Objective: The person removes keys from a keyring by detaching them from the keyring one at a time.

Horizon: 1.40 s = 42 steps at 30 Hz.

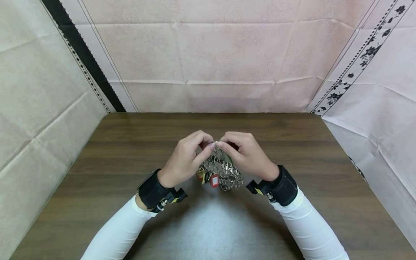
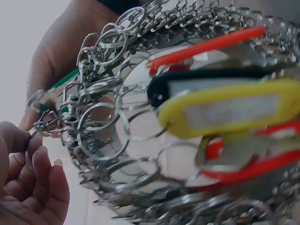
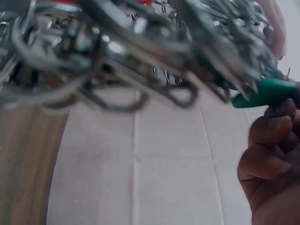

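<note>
A bundle of linked silver key rings (image 1: pixel 231 175) hangs between my two hands above the table. My left hand (image 1: pixel 186 159) pinches a metal key ring at the top of the bundle, thumb against index finger. Facing it, my right hand (image 1: pixel 245 151) pinches at the same spot, and the fingertips nearly meet. A green key tag (image 3: pixel 265 93) lies close to the right fingers. Lower in the bundle hang a red tag (image 1: pixel 214 180), a yellow tag (image 2: pixel 229 110) and a black tag (image 2: pixel 211 79). The exact part under the right fingertips is hidden.
A brown wooden table (image 1: pixel 97 202) extends beneath the hands. Pale patterned cloth (image 1: pixel 221 54) stands behind it and along both sides. Each wrist wears a black band (image 1: pixel 151 191) with a small camera.
</note>
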Available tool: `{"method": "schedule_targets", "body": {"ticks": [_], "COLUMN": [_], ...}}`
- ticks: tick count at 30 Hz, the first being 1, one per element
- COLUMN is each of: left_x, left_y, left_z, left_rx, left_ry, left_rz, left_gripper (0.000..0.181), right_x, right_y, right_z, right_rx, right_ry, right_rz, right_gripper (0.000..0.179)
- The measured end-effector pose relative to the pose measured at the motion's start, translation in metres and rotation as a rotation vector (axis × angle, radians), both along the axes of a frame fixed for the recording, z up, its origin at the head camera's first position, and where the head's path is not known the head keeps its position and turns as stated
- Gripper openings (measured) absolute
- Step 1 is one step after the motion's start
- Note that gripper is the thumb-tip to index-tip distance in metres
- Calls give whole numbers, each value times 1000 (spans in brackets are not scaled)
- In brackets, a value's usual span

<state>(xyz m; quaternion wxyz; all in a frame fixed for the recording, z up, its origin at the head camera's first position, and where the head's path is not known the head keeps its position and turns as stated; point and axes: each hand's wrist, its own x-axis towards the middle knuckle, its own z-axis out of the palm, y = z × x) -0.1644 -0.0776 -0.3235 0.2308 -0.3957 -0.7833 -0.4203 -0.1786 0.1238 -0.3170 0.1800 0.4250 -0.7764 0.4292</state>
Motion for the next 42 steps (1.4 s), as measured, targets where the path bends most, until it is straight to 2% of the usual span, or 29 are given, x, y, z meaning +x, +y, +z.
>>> {"method": "schedule_targets", "body": {"ticks": [6, 11, 15, 28, 34, 42], "left_x": [-3, -5, -7, -7, -7, -9], "left_y": [-2, -4, -4, -5, -5, -4], "left_z": [1, 3, 3, 0, 1, -1], "left_rx": [-45, -82, -106, -179, -130, -42], "left_ry": [75, 123, 165, 255, 218, 147], "left_rz": [3, 4, 5, 39, 22, -9], "left_gripper": [9, 10, 11, 9, 10, 11], "right_x": [-1, 0, 1, 0, 1, 3], "right_y": [4, 4, 4, -2, -4, -4], "right_z": [1, 1, 1, -6, -9, -8], "right_rx": [45, 58, 55, -2, -48, -107], "right_ry": [-94, -139, -168, -100, -72, -84], "right_rz": [16, 34, 49, 90, 99, 85], "right_gripper": [18, 18, 12, 6, 5, 4]}}
